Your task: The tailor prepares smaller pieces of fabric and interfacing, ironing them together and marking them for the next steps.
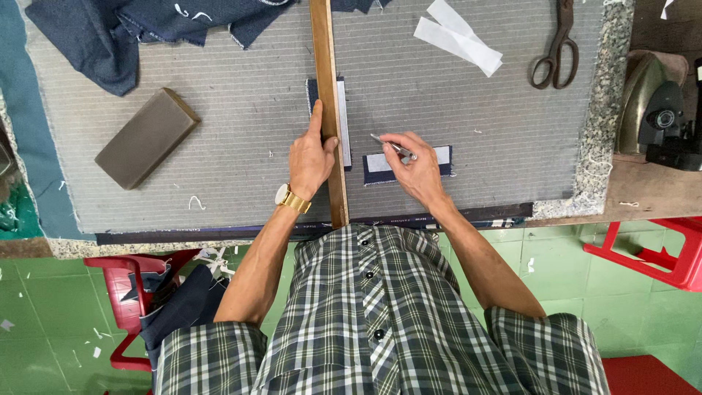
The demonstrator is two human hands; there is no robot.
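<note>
Two hands at work on the grey padded board point(219, 146). My left hand point(311, 157) lies flat on the wooden ruler point(329, 88), fingers spread, pinning it over a navy fabric piece point(345, 124) with white interfacing. My right hand point(413, 164) pinches a slim metal marking tool point(391, 146) between thumb and fingertips, above a second navy piece point(406, 164). Risk, as I judge it: lighter left-hand pressure lets the ruler slide, skewing the edge.

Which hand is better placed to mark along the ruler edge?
Probably the right hand: it holds a thin metal marking tool just beside the wooden ruler. The left hand is pressing the ruler flat over the dark fabric piece.
</note>
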